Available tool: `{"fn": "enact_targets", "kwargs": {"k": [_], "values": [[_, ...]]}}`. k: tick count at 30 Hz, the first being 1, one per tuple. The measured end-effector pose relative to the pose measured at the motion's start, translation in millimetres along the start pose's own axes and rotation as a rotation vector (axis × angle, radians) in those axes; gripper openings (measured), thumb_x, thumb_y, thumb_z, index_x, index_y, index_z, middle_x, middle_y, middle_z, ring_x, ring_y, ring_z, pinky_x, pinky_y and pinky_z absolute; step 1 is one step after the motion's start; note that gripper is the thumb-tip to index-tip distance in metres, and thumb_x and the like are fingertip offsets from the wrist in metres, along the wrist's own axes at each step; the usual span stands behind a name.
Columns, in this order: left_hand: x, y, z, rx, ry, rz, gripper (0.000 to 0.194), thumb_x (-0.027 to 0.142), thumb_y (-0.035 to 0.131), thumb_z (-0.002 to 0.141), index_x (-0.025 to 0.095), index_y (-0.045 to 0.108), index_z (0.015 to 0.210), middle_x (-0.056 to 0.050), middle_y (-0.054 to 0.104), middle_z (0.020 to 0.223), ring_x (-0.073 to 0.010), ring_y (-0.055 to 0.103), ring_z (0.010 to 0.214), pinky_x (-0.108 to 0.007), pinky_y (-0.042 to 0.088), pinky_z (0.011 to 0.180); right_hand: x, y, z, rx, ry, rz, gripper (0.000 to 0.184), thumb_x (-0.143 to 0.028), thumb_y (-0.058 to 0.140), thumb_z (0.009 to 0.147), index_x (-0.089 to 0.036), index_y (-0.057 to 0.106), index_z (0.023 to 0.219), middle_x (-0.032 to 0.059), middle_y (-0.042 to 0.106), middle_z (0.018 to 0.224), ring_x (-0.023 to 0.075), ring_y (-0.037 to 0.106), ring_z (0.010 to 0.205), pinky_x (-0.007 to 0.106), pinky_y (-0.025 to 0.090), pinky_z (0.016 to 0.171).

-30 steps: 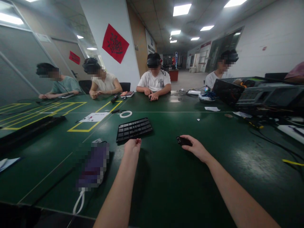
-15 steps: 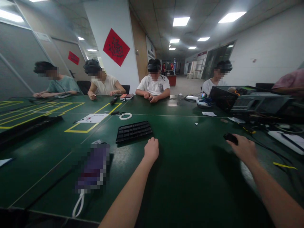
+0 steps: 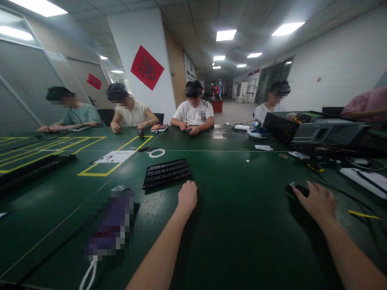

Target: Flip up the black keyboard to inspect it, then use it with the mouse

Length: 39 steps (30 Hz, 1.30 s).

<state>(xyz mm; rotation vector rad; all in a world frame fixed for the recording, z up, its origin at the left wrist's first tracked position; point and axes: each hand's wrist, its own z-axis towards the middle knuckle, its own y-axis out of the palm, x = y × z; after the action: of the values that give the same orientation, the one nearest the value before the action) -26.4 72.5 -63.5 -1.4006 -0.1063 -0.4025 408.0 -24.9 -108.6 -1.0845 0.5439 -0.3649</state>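
My left hand rests as a loose fist on the green table, just in front of a black keyboard, with nothing visible in it. My right hand lies at the right of the table with its fingers curled over a small black device that sits on the tabletop.
A blurred purple object with a white cord lies at the near left. A white ring and a sheet of paper lie beyond the keyboard. Opened computer equipment and cables crowd the right. Several people sit along the far side.
My right hand carried the small black device from the table's middle out to the right and lowered it to the surface. My left hand shifted right, closer to the keyboard's near edge.
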Motion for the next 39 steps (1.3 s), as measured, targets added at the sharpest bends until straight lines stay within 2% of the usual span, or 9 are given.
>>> {"fn": "enact_targets", "kwargs": {"k": [5, 8, 12, 14, 19, 22, 33, 36, 39], "values": [[-12.9, -1.0, 12.1, 0.206, -0.312, -0.704, 0.015, 0.021, 0.051, 0.080, 0.016, 0.048, 0.067, -0.005, 0.056, 0.073, -0.0171, 0.056, 0.073, -0.029, 0.044, 0.069, 8.8, 9.9, 5.7, -0.108, -0.037, -0.071, 0.060, -0.053, 0.035, 0.077, -0.010, 0.054, 0.113, 0.0209, 0.052, 0.116, 0.0369, 0.046, 0.109, 0.049, 0.037, 0.088], [-24.7, -14.3, 19.6, 0.268, -0.485, -0.873, 0.014, 0.018, 0.039, 0.083, 0.016, 0.048, 0.072, -0.004, 0.056, 0.066, -0.0138, 0.056, 0.061, -0.026, 0.045, 0.060, 6.8, 11.2, 4.7, -0.078, -0.062, -0.090, 0.054, -0.047, 0.036, 0.077, -0.009, 0.053, 0.112, 0.0201, 0.053, 0.114, 0.0335, 0.048, 0.107, 0.047, 0.035, 0.091], [-47.7, -41.7, 20.7, 0.401, -0.589, -0.776, 0.010, 0.020, 0.042, 0.079, 0.015, 0.051, 0.081, -0.006, 0.058, 0.072, -0.0186, 0.058, 0.070, -0.031, 0.045, 0.065, 4.3, 11.2, 5.0, -0.094, -0.051, -0.103, 0.053, -0.045, 0.036, 0.078, -0.008, 0.052, 0.113, 0.0199, 0.053, 0.115, 0.0316, 0.049, 0.107, 0.046, 0.035, 0.092], [-59.3, -51.8, 18.4, 0.427, -0.581, -0.576, 0.020, 0.026, 0.050, 0.076, 0.016, 0.054, 0.093, -0.009, 0.059, 0.083, -0.0247, 0.058, 0.083, -0.036, 0.044, 0.073, 4.5, 11.3, 5.7, -0.109, -0.049, -0.110, 0.054, -0.046, 0.035, 0.078, -0.009, 0.052, 0.114, 0.0192, 0.053, 0.114, 0.0316, 0.049, 0.107, 0.046, 0.035, 0.091], [-71.3, -50.9, 14.8, 0.093, -0.447, 0.049, 0.050, 0.044, 0.054, 0.075, 0.015, 0.050, 0.115, -0.021, 0.059, 0.101, -0.0369, 0.055, 0.097, -0.041, 0.041, 0.077, 3.8, 8.9, 4.6, -0.128, -0.030, -0.109, 0.056, -0.046, 0.033, 0.079, -0.009, 0.050, 0.117, 0.0180, 0.052, 0.117, 0.0310, 0.047, 0.110, 0.044, 0.034, 0.094], [-67.5, -43.7, 15.1, 0.066, -0.437, 0.163, 0.043, 0.045, 0.049, 0.079, 0.014, 0.052, 0.109, -0.022, 0.058, 0.102, -0.0362, 0.055, 0.098, -0.038, 0.041, 0.074, 3.3, 8.0, 4.1, -0.120, -0.033, -0.083, 0.056, -0.046, 0.032, 0.079, -0.008, 0.051, 0.115, 0.0185, 0.054, 0.115, 0.0306, 0.048, 0.109, 0.045, 0.034, 0.095], [-69.8, -32.9, 16.0, 0.252, -0.457, 0.135, 0.050, 0.051, 0.056, 0.075, 0.008, 0.048, 0.100, -0.020, 0.058, 0.094, -0.0318, 0.057, 0.092, -0.035, 0.041, 0.075, 1.1, 10.3, 8.1, -0.154, -0.051, 0.020, 0.063, -0.054, 0.036, 0.075, -0.008, 0.055, 0.114, 0.0179, 0.057, 0.114, 0.0314, 0.051, 0.106, 0.045, 0.036, 0.094], [-64.4, -28.8, 17.9, 0.304, -0.378, 0.067, 0.049, 0.050, 0.057, 0.075, 0.009, 0.050, 0.099, -0.017, 0.058, 0.093, -0.0303, 0.057, 0.092, -0.035, 0.041, 0.077, -24.2, 2.0, 0.3, -0.200, 0.002, 0.185, 0.063, -0.055, 0.042, 0.071, -0.010, 0.058, 0.112, 0.0168, 0.057, 0.115, 0.0325, 0.051, 0.106, 0.046, 0.037, 0.093], [-50.0, -24.6, 19.0, 0.362, -0.269, -0.069, 0.046, 0.048, 0.059, 0.074, 0.011, 0.050, 0.098, -0.014, 0.058, 0.092, -0.0286, 0.056, 0.093, -0.036, 0.042, 0.079, -75.3, -12.0, -18.4, -0.308, 0.010, 0.504, 0.061, -0.051, 0.052, 0.066, -0.013, 0.059, 0.113, 0.0140, 0.056, 0.117, 0.0295, 0.051, 0.107, 0.044, 0.037, 0.094]]}}
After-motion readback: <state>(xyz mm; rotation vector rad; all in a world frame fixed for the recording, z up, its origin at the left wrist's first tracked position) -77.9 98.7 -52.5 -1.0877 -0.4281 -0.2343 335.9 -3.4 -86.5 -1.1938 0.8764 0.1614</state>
